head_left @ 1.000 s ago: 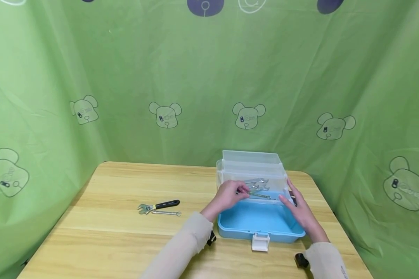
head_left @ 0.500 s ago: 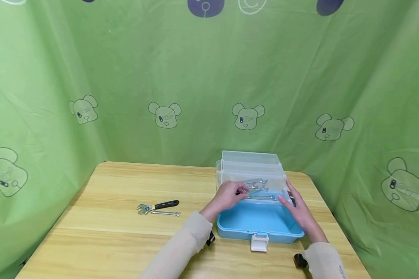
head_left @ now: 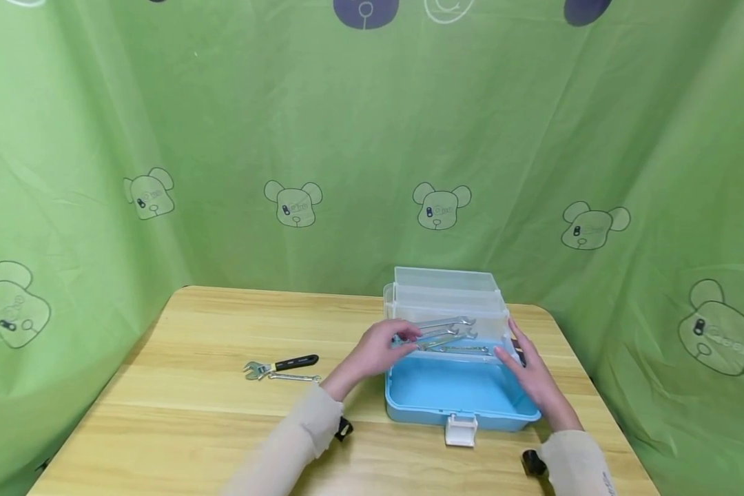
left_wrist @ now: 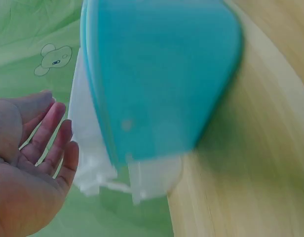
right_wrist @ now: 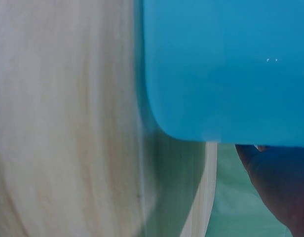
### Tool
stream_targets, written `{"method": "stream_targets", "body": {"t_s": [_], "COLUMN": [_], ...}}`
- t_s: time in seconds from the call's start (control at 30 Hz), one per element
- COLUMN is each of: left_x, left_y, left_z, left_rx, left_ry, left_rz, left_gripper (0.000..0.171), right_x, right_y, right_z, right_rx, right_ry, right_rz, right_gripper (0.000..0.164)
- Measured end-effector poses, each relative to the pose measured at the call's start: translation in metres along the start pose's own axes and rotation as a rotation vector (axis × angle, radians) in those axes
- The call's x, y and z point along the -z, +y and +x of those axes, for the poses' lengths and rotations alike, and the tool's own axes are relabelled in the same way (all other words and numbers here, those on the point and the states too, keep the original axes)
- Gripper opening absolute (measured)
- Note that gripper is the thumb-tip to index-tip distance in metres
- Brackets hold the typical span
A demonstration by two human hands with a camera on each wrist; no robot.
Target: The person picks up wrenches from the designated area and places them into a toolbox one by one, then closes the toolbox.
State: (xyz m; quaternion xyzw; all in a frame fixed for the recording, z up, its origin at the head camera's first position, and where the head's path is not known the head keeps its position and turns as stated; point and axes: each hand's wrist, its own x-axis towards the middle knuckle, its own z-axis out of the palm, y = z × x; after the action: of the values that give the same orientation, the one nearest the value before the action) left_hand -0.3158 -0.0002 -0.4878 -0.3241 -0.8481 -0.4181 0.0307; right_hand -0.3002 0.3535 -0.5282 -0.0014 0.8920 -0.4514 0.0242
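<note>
While a person's right hand point(head_left: 529, 367) steadies the right end of a blue toolbox point(head_left: 430, 415), thumb spread at the front and straight fingers along the side, the left hand point(head_left: 381, 346) hovers at the opposite end, fingers loosely parted and apparently empty. Whether its thumb touches metal cannot be told. Just beyond those fingertips, to the right, several steel wrenches point(head_left: 446, 332) lie in the toolbox's translucent tray point(head_left: 491, 327), their long axes running roughly left to right, some slanted, near ends toward the left hand. That hand is the nearer of the two; the right sits just past the wrenches' far heads. Well to the left, an adjustable wrench point(head_left: 282, 366) with a black handle lies on the wood-grain table point(head_left: 217, 331), a small combination wrench point(head_left: 295, 377) just beside it.
</note>
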Motion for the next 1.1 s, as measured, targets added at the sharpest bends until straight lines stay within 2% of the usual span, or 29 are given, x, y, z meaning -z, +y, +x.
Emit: {"method": "stream_targets", "body": {"t_s": [0.27, 0.47, 0.67, 0.77, 0.9, 1.1], "left_x": [0.044, 0.067, 0.087, 0.095, 0.105, 0.114], "left_y": [-0.033, -0.057, -0.08, -0.088, -0.096, -0.101], "left_z": [-0.056, -0.099, -0.139, -0.154, -0.169, -0.18], "left_rx": [0.102, 0.168, 0.189, 0.208, 0.238, 0.257], "left_ry": [0.024, -0.023, -0.088, -0.105, -0.086, -0.07], "left_rz": [0.012, 0.099, 0.168, 0.182, 0.233, 0.366], "left_gripper": [0.027, 0.024, 0.026, 0.026, 0.024, 0.024], "right_x": [0.0, 0.003, 0.002, 0.001, 0.0, 0.0], "right_y": [-0.001, 0.0, 0.0, 0.001, 0.002, 0.004], "right_z": [0.003, 0.003, 0.002, 0.001, 0.001, 0.002], "right_rx": [0.019, 0.003, -0.002, -0.002, 0.002, -0.005], "right_ry": [0.007, 0.007, 0.005, 0.009, 0.014, 0.012], "right_rz": [-0.01, -0.012, -0.009, -0.013, -0.012, -0.005], "right_gripper": [0.084, 0.084, 0.084, 0.084, 0.084, 0.085]}}
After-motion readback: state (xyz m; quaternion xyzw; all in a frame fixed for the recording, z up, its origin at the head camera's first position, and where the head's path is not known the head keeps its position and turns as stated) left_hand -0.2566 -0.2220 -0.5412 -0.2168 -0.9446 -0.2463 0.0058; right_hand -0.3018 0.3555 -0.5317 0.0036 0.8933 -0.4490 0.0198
